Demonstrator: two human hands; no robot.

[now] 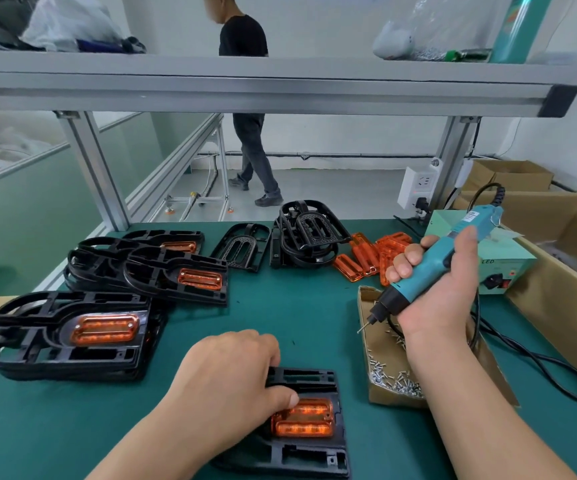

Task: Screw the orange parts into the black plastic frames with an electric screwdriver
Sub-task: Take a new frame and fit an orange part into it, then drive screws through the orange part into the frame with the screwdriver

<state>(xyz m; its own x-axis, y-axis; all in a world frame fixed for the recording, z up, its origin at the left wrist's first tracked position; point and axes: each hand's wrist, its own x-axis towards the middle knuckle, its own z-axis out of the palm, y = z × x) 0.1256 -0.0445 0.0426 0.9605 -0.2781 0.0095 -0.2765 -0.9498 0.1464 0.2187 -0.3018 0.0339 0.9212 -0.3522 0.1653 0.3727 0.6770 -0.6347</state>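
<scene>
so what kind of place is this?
Probably a small factory assembly bench: aluminium-profile rack, stacks of black frames with orange parts fitted, a tray of loose screws, and a corded electric screwdriver in the right hand.

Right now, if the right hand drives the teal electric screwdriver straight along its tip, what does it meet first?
Probably the left wall of the shallow cardboard screw tray, or the green mat beside it; depth unclear.

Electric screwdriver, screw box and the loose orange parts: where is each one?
Electric screwdriver (429,271): head view, teal body, midway along.
Screw box (378,337): head view, bare cardboard floor.
Loose orange parts (349,268): head view, front piece of the pile.
</scene>
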